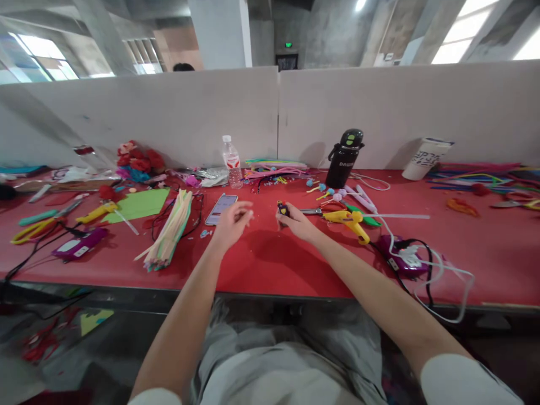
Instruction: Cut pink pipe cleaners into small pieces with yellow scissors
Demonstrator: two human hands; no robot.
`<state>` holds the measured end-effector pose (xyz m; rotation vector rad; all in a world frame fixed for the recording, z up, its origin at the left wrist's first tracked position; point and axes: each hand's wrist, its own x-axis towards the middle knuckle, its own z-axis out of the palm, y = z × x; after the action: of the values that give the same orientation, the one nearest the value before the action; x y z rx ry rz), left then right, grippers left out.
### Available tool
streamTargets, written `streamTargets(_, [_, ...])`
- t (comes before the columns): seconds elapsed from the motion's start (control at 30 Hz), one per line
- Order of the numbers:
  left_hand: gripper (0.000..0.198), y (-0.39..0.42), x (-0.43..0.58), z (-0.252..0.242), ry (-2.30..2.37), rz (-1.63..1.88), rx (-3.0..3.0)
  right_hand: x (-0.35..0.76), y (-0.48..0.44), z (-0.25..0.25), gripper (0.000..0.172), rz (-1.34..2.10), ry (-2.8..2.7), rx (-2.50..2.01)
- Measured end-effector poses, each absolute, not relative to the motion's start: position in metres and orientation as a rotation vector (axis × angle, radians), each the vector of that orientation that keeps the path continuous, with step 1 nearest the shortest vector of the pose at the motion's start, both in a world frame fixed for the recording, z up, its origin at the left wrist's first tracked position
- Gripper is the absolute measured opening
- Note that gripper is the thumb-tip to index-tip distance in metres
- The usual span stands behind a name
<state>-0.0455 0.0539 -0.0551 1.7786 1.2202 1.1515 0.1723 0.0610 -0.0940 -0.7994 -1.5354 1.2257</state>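
My right hand [295,219] is closed around a small dark lighter [283,209] with a red top, held a little above the red tabletop. To its left, my left hand [232,222] hovers with loosely curled fingers that stand apart, and I see nothing in them. Just behind that hand lies a phone [219,208] with its screen lit. A few tiny light-blue bits [205,233] sit beside the phone. Near my right wrist are scissors [327,208] and a yellow glue gun [348,221] with a long glue stick in its back.
A bundle of pale pipe cleaners [171,230] lies at left, near another yellow glue gun [98,212] and a purple power strip [80,244]. A water bottle [232,163] and black flask [346,160] stand at the back. White cables [441,275] trail over the front edge at right.
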Motion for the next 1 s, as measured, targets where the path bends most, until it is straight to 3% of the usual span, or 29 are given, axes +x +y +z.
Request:
streamTargets(0.07, [0.039, 0.073, -0.011, -0.050, 1.068, 1.160, 1.691, 0.184, 0.061, -0.097, 0.020, 1.201, -1.448, -0.837])
streamTargets(0.23, [0.025, 0.114, 0.044, -0.066, 0.810, 1.168, 1.278, 0.203, 0.065, -0.104, 0.019, 1.087, -1.260, -0.940])
streamTargets(0.43, [0.018, 0.107, 0.053, -0.096, 0.767, 1.232, 0.963, 0.208, 0.066, -0.108, 0.028, 0.906, -1.315, -1.072])
streamTargets(0.73, [0.031, 0.088, 0.050, -0.100, 0.764, 1.164, 0.974, 0.209, 0.059, -0.108, 0.039, 0.765, -1.433, -1.111])
streamTargets(1.0, [0.036, 0.086, 0.052, -0.100, 0.856, 1.134, 1.001, 0.200, 0.052, -0.100, 0.034, 0.688, -1.468, -1.138])
